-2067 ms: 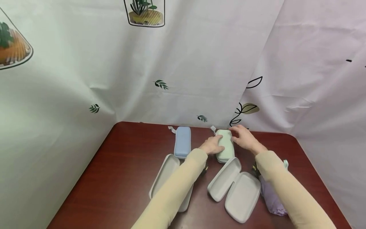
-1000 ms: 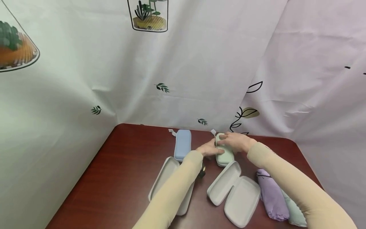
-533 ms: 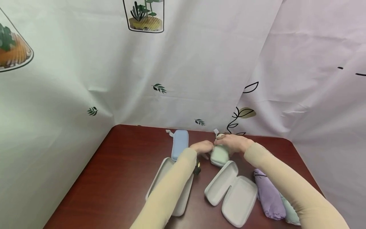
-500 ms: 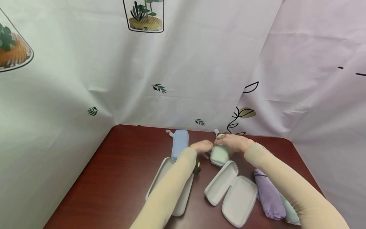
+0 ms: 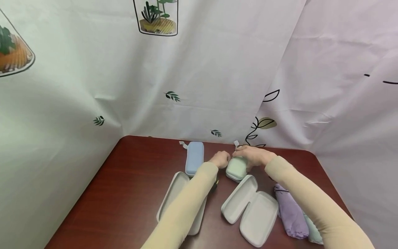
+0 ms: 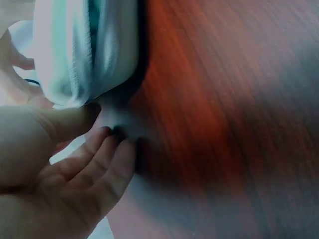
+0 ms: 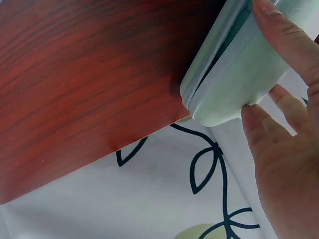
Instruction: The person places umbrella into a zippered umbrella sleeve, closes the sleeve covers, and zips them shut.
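A pale green zip case [image 5: 237,168] stands near the back edge of the table, tilted, its zip parted along the side with a teal lining in the gap. My right hand [image 5: 252,155] grips its far end, thumb on one face and fingers on the other, as the right wrist view shows. At the case's left side is my left hand [image 5: 220,159], fingers curled. In the left wrist view its thumb [image 6: 75,122] pinches at the zip by the case's corner; the zip pull itself is hidden. A white strap [image 5: 236,143] sticks out behind the case.
A blue zip case [image 5: 195,157] lies left of my left hand. Two grey cases lie spread open in front, one [image 5: 172,193] partly under my left sleeve, the other [image 5: 259,219] between my arms. Purple [image 5: 291,212] and pale green [image 5: 313,230] cloth bundles lie at the right.
My right hand has closed over the green case, which has tilted and turned slightly. The left hand has gone from its top face to its left side, fingers curling at the zip.
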`<state>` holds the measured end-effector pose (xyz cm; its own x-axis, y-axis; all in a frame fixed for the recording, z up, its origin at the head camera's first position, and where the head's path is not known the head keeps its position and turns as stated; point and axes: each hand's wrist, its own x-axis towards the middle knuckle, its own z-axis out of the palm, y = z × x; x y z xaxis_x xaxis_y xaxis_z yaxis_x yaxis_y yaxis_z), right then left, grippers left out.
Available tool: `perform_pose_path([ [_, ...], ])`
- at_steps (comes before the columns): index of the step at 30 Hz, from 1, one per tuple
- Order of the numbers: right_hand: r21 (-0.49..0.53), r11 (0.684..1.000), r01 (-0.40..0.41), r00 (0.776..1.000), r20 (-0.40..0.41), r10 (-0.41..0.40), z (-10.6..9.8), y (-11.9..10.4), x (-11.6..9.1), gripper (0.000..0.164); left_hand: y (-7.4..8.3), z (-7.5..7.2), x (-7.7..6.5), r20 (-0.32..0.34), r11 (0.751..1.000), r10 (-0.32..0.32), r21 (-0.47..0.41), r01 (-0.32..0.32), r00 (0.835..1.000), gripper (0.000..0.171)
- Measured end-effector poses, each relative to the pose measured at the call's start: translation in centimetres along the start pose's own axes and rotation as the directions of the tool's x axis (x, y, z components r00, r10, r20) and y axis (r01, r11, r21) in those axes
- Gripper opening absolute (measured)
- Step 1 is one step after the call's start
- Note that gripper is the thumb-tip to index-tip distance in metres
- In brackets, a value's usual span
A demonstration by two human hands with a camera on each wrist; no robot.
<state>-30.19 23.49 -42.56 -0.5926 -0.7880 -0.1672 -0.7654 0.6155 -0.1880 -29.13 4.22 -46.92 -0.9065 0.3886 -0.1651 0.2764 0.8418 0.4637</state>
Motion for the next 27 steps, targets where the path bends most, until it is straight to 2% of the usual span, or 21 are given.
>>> perform_pose_path([
  [4,0.002,1.000,-0.021,1.000,-0.002,0.021,0.4,0.3,0.2,0.083,-0.1,-0.1,-0.1,-0.029,1.000,-0.016,-0.019,0.016,0.999,0.016],
  [9,0.056,0.997,-0.061,0.998,-0.025,0.062,0.5,0.7,0.2,0.081,-0.6,-0.9,-0.4,-0.004,0.992,-0.048,-0.115,0.047,0.999,0.014],
  [12,0.080,0.994,-0.074,0.996,-0.040,0.077,0.8,1.0,0.0,0.079,-0.9,-1.3,-0.6,0.019,0.988,-0.064,-0.141,0.066,0.998,0.010],
  [19,0.122,0.985,-0.124,0.990,-0.048,0.130,1.2,1.2,0.2,0.080,-1.8,-2.2,-1.5,0.045,0.984,-0.070,-0.160,0.076,0.997,0.007],
  [27,0.152,0.974,-0.168,0.979,-0.089,0.183,1.5,1.1,0.1,0.083,-2.5,-2.8,-2.3,-0.003,0.988,-0.060,-0.139,0.059,0.998,0.008],
])
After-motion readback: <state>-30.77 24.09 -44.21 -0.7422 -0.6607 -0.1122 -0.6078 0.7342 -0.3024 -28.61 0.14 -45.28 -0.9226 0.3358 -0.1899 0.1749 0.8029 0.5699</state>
